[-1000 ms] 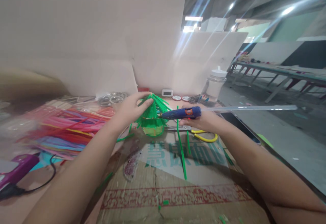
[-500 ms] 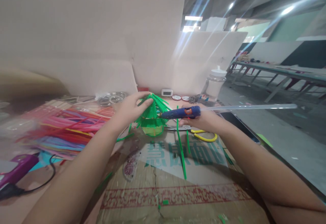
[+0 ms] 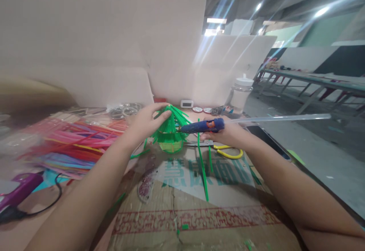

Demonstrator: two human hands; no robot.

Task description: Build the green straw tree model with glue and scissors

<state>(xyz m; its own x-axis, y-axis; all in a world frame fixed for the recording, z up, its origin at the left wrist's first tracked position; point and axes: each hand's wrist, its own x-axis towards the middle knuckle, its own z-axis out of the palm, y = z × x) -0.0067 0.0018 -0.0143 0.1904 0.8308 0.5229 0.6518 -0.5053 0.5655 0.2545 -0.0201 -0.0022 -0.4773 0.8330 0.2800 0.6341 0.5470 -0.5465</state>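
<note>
A green cone-shaped model of fuzzy stems (image 3: 170, 129) stands at the middle of the work surface, over a pale green base. My left hand (image 3: 152, 119) grips its upper left side, thumb and fingers near the peak. Wrapped round a blue glue gun (image 3: 202, 126), my right hand (image 3: 221, 131) is at the model's right. The gun's nozzle touches or nearly touches the model's middle tier, and a long clear glue stick (image 3: 279, 118) sticks out behind it. Below the gun lie scissors with yellow handles (image 3: 230, 153) and loose green stems (image 3: 203, 171).
Colourful stems (image 3: 82, 140) are piled at left, near a purple device with a black cord (image 3: 24, 190). A clear protractor (image 3: 146, 184) lies in front. Behind are a small white clock (image 3: 186, 104) and a bottle (image 3: 241, 95). A phone (image 3: 266, 140) lies at right.
The rear end of the clear glue stick has risen slightly. Both hands, the model and the gun's body look almost unmoved.
</note>
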